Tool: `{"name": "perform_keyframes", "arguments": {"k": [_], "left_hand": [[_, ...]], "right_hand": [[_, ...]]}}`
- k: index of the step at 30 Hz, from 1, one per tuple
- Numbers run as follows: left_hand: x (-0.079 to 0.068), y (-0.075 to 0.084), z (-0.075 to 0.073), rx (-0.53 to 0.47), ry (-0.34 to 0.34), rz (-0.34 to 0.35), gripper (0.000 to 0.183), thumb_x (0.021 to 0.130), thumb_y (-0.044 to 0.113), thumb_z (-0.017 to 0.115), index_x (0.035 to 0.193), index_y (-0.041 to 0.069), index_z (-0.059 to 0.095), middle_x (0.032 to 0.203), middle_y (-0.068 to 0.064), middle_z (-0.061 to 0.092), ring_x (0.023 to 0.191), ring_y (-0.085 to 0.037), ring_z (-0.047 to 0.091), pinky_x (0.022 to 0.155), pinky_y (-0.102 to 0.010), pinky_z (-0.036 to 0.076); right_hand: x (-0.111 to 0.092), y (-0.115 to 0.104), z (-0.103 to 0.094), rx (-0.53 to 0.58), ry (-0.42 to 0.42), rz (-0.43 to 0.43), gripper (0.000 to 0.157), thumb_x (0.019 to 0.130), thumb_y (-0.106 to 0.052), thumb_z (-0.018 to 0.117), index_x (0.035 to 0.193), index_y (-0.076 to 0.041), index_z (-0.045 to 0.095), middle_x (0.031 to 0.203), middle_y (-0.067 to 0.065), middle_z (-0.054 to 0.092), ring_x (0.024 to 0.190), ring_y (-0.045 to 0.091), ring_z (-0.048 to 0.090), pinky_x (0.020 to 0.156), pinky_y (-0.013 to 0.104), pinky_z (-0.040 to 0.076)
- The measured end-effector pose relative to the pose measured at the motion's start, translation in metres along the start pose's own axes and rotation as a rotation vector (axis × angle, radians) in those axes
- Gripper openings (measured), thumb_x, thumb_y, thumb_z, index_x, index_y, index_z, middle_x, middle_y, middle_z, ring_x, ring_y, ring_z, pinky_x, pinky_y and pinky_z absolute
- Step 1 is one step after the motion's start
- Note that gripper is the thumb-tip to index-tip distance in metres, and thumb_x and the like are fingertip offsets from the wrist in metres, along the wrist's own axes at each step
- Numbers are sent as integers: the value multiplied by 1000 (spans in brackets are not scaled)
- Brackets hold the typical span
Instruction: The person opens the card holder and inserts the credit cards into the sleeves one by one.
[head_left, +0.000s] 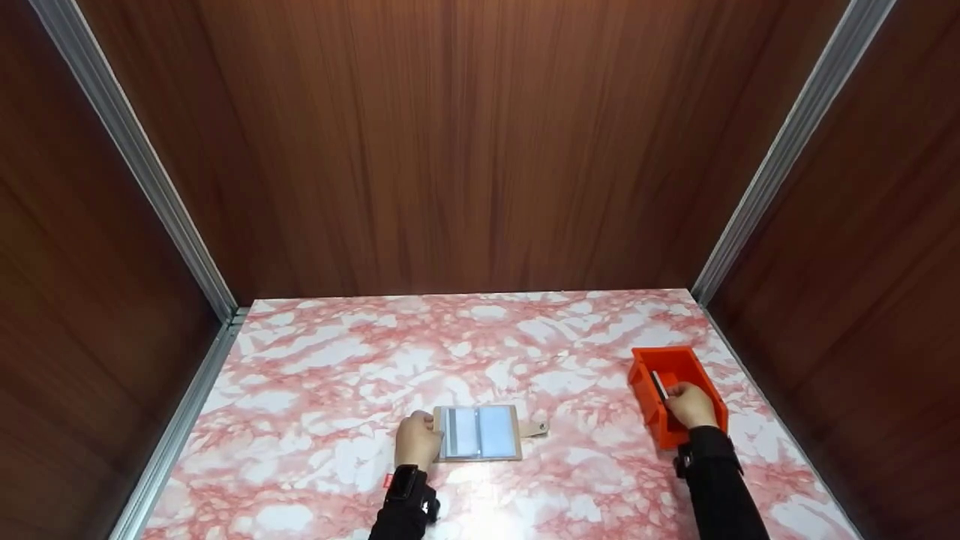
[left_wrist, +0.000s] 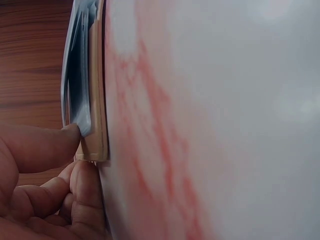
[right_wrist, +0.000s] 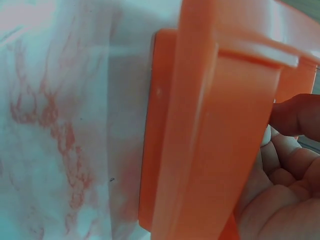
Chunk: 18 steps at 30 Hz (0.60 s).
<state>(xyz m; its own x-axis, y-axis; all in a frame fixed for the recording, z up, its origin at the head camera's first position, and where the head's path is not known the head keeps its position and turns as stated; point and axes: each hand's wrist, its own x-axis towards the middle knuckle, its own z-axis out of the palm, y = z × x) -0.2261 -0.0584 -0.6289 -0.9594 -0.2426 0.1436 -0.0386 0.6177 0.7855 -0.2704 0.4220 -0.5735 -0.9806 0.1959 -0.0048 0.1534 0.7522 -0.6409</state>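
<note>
A tan card holder (head_left: 516, 433) lies unfolded on the table, its clear plastic sleeves (head_left: 496, 431) facing up and its snap strap (head_left: 534, 428) pointing right. My left hand (head_left: 418, 441) pinches the holder's left edge. In the left wrist view the thumb (left_wrist: 47, 147) lies against the sleeve corners, with curled fingers (left_wrist: 86, 192) at the cover's edge. Over at the right, my right hand (head_left: 691, 406) reaches into an orange bin (head_left: 677, 356) and pinches a thin white card with a dark stripe (head_left: 659, 385). The bin's wall hides most of that card in the right wrist view.
The table (head_left: 315, 375) has a pink and white marbled top. Brown wood-grain panels (head_left: 457, 150) enclose it at the back and sides, with metal rails (head_left: 150, 161) at the corners. A small red tag (head_left: 388, 480) shows beside the left wrist.
</note>
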Motion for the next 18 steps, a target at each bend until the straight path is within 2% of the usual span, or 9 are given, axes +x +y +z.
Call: {"name": "perform_keyframes", "arguments": {"k": [10, 18], "left_hand": [[0, 0, 0, 0, 6, 8, 26, 72, -1, 77, 96, -4, 68, 85, -13, 69, 82, -34, 66, 77, -44, 52], [0, -1, 1, 1, 23, 32, 26, 71, 0, 78, 94, -4, 68, 84, -13, 69, 81, -35, 66, 75, -45, 52]], "right_hand": [[-1, 1, -3, 35, -13, 51, 26, 83, -1, 58, 104, 15, 58, 94, 27, 62, 90, 41, 58, 77, 41, 48], [-6, -3, -11, 42, 82, 55, 33, 81, -3, 57, 107, 16, 58, 96, 28, 64, 93, 45, 58, 81, 45, 45]]}}
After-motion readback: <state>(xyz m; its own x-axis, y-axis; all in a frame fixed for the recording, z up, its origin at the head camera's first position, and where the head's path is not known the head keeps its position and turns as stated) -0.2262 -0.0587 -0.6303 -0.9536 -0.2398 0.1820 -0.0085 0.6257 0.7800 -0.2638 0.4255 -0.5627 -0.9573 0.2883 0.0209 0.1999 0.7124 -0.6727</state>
